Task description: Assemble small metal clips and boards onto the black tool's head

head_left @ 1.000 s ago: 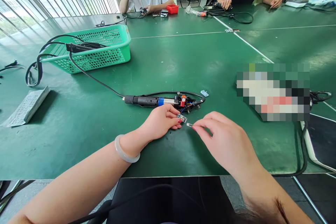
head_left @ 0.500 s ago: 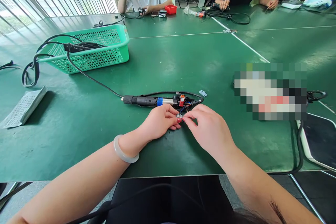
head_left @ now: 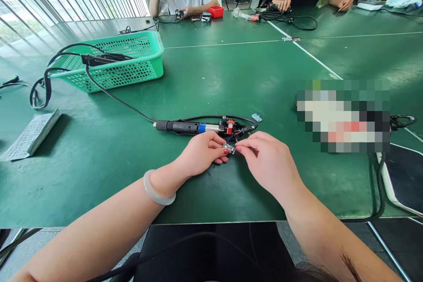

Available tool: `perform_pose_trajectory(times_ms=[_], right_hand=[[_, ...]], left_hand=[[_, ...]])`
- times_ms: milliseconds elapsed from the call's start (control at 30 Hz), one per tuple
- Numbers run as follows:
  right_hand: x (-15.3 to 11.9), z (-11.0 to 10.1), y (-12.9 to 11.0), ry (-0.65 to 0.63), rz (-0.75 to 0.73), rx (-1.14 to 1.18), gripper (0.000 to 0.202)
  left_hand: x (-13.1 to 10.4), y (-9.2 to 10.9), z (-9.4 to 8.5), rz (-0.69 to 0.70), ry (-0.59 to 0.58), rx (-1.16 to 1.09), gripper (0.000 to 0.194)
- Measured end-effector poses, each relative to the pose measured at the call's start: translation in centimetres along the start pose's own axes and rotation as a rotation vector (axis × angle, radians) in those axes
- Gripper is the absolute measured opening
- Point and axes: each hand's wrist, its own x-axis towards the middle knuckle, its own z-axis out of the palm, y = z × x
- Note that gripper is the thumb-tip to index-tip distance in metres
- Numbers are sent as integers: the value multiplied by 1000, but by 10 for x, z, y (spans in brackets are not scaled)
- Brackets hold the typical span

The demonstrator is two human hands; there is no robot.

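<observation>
Between the thumb and fingers of my left hand (head_left: 208,152) is a small circuit board (head_left: 229,148), silvery and patterned. My right hand (head_left: 269,163) is in a pinch at the board's right edge; whatever its fingertips hold is too small to make out. Just beyond both hands lies an opened electric screwdriver (head_left: 176,127), black with a blue ring. Its right end exposes a red part (head_left: 230,128) and thin coloured wires. A cable plug (head_left: 248,129) sits at that end. Past it on the table is a small pale piece (head_left: 257,117).
A green basket (head_left: 155,59) with black cables stands at the back left. To the left lies a bundle of printed paper (head_left: 33,134). A blurred-out object (head_left: 343,116) and a dark-topped tray (head_left: 405,176) are at the right. People sit across the green table (head_left: 211,70).
My right hand has drawn slightly right, away from my left fingers, so more of the circuit board shows. My left hand stays in place.
</observation>
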Motion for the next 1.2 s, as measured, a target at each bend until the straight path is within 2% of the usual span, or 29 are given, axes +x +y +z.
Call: perform_pose_trajectory(times_ms=[533,700,967,1200], right_hand=[[0,5,-6,-28,-19,-51,12],[-1,6,-9,-35,14,-60,13],[0,4,-3,-2,27,22,18],[-3,4,2,-104,67,-27,20]], left_hand=[[2,-1,1,4,-6,-6,12],[1,-2,0,14,-11,-20,13],[-2,2,1,-4,8,11,13],[0,1,0,11,-3,4,11]])
